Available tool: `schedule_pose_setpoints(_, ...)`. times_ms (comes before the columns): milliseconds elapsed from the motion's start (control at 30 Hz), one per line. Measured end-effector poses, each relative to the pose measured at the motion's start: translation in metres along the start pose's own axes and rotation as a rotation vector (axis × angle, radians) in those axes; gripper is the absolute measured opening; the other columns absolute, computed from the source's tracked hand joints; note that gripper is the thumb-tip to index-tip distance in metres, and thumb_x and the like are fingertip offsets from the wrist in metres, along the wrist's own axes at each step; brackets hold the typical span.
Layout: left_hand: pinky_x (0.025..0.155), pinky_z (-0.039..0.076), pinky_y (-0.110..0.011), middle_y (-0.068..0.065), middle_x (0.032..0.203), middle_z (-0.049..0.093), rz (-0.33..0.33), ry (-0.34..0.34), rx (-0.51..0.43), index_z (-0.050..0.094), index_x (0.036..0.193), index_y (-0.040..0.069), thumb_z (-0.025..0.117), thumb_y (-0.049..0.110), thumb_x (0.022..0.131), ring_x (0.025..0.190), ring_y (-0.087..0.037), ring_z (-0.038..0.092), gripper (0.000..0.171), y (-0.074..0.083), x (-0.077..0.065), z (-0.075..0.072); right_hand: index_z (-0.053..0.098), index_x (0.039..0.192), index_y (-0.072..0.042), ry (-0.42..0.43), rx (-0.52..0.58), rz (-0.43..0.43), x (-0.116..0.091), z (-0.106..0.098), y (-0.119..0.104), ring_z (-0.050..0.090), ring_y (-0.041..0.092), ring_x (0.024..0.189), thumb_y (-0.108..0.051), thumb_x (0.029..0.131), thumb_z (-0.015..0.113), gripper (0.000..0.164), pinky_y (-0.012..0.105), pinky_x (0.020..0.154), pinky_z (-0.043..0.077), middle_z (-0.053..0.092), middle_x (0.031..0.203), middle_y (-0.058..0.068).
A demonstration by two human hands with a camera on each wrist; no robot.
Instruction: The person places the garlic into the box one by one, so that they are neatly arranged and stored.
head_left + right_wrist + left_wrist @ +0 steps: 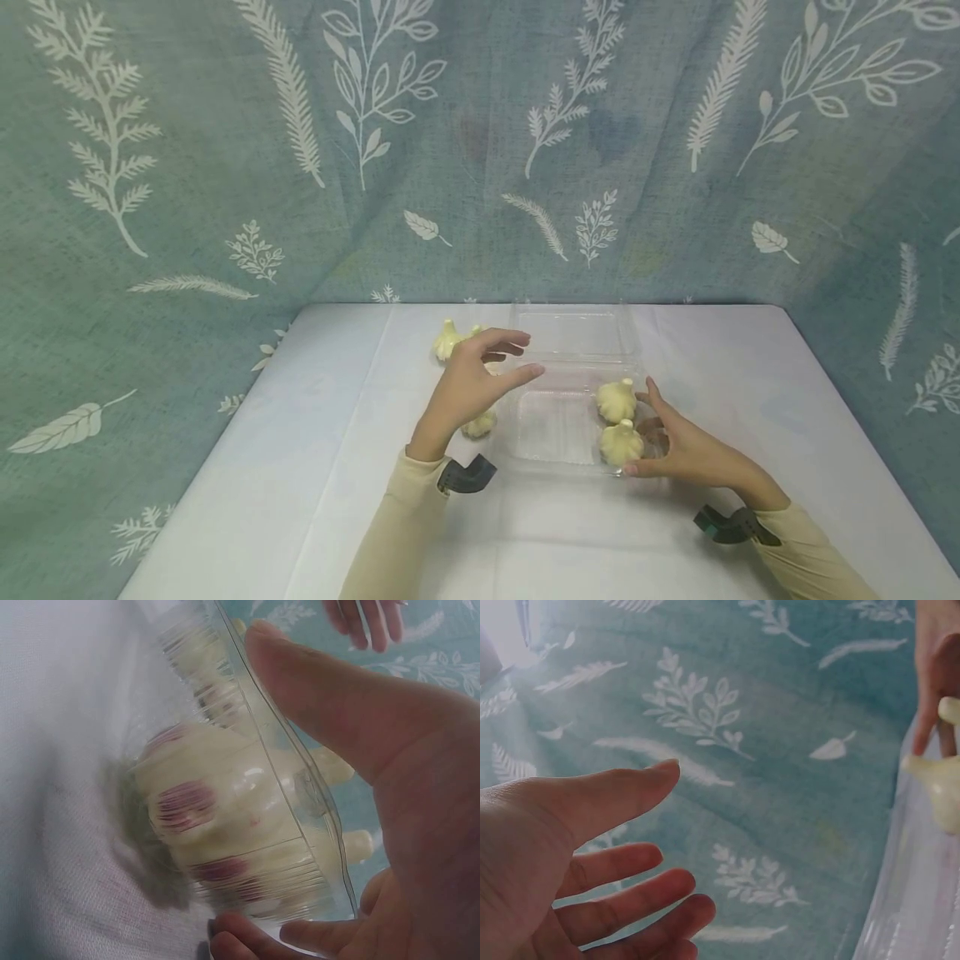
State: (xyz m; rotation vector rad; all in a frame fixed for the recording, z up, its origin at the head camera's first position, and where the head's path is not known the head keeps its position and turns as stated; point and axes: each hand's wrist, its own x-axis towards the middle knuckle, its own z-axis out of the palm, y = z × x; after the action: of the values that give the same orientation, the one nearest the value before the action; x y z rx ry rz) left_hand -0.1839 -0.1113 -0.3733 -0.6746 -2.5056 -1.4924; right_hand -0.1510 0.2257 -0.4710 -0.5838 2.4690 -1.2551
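Close to its wrist camera, the person's bare right hand [682, 450] arches round the right end of a clear, rectangular plastic container [555, 429] with ribbed walls, its thumb at the near right corner and its index finger stretched toward the far part of the right side; thumb and fingers stand wide apart, and whether they grip the wall or merely touch it cannot be told. Just inside that right wall sit two pale-yellow, purple-blotched garlic bulbs [622, 444] with stubby stems, one nearer the container's front edge, the other directly behind it. Over the container's left edge, the bare left hand [468, 379] hovers, its thumb well apart from loosely bent fingers, with nothing between them. Outside the container, partly hidden by that hand, lie more bulbs [447, 343]: two toward the table's far edge, another near the container's left wall. Its clear lid [573, 329] is folded back toward the far edge of the white, cloth-covered table [225, 533]. Beige sleeves [397, 525] end at black, curved wrist mounts [467, 477]; beyond the far edge rises a blue-green fabric backdrop [480, 233] printed with white leaves.
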Motion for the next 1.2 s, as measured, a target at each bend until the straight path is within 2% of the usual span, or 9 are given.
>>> schedule_pose_setpoints(300, 0.102, 0.056, -0.053, -0.005, 0.123, 0.073, 0.002, 0.094, -0.093, 0.072, 0.124, 0.015, 0.082, 0.024, 0.090, 0.112, -0.027, 0.071, 0.037, -0.008, 0.000, -0.035, -0.022, 0.160, 0.000, -0.009, 0.005, 0.009, 0.000, -0.001, 0.001, 0.053, 0.045, 0.136, -0.036, 0.082, 0.088, 0.140, 0.057, 0.102, 0.054, 0.012, 0.170, 0.028)
schedule_pose_setpoints(567, 0.102, 0.058, -0.045, -0.014, 0.123, 0.073, 0.019, 0.207, -0.142, 0.071, 0.124, 0.006, 0.081, 0.014, 0.090, 0.112, -0.032, 0.071, 0.037, -0.018, -0.003, -0.061, -0.021, 0.160, 0.002, -0.004, -0.001, 0.010, 0.000, 0.000, -0.001, 0.053, 0.044, 0.135, -0.036, 0.082, 0.088, 0.139, 0.053, 0.101, 0.055, 0.013, 0.170, 0.028)
schedule_pose_setpoints(700, 0.100, 0.059, -0.037, -0.015, 0.122, 0.073, 0.008, 0.255, -0.149, 0.071, 0.124, 0.004, 0.082, 0.014, 0.090, 0.110, -0.030, 0.071, 0.038, -0.025, -0.002, -0.069, -0.020, 0.160, 0.002, -0.002, 0.000, 0.008, 0.000, 0.000, -0.001, 0.053, 0.045, 0.135, -0.036, 0.082, 0.089, 0.139, 0.057, 0.102, 0.054, 0.013, 0.170, 0.029)
schedule_pose_setpoints(867, 0.099, 0.059, -0.031, -0.018, 0.123, 0.072, -0.009, 0.318, -0.137, 0.070, 0.125, 0.003, 0.081, 0.015, 0.090, 0.106, -0.014, 0.071, 0.039, -0.036, -0.001, -0.076, -0.020, 0.160, 0.003, -0.003, 0.003, 0.007, -0.001, 0.000, -0.003, 0.052, 0.046, 0.136, -0.035, 0.082, 0.089, 0.139, 0.058, 0.102, 0.053, 0.014, 0.169, 0.030)
schedule_pose_setpoints(1100, 0.101, 0.058, -0.036, -0.014, 0.124, 0.072, -0.059, 0.395, -0.124, 0.069, 0.127, 0.004, 0.082, 0.017, 0.090, 0.113, -0.031, 0.071, 0.041, -0.048, 0.001, -0.082, -0.020, 0.160, 0.002, -0.001, -0.007, 0.006, -0.001, 0.000, -0.002, 0.053, 0.045, 0.135, -0.035, 0.082, 0.088, 0.139, 0.058, 0.101, 0.054, 0.014, 0.169, 0.029)
schedule_pose_setpoints(1200, 0.100, 0.058, -0.032, -0.014, 0.125, 0.072, -0.086, 0.418, -0.126, 0.069, 0.127, 0.005, 0.082, 0.019, 0.090, 0.114, -0.030, 0.071, 0.042, -0.054, 0.002, -0.085, -0.021, 0.160, 0.002, -0.001, -0.008, 0.005, -0.001, 0.000, -0.001, 0.054, 0.044, 0.135, -0.036, 0.082, 0.088, 0.139, 0.056, 0.101, 0.054, 0.014, 0.170, 0.029)
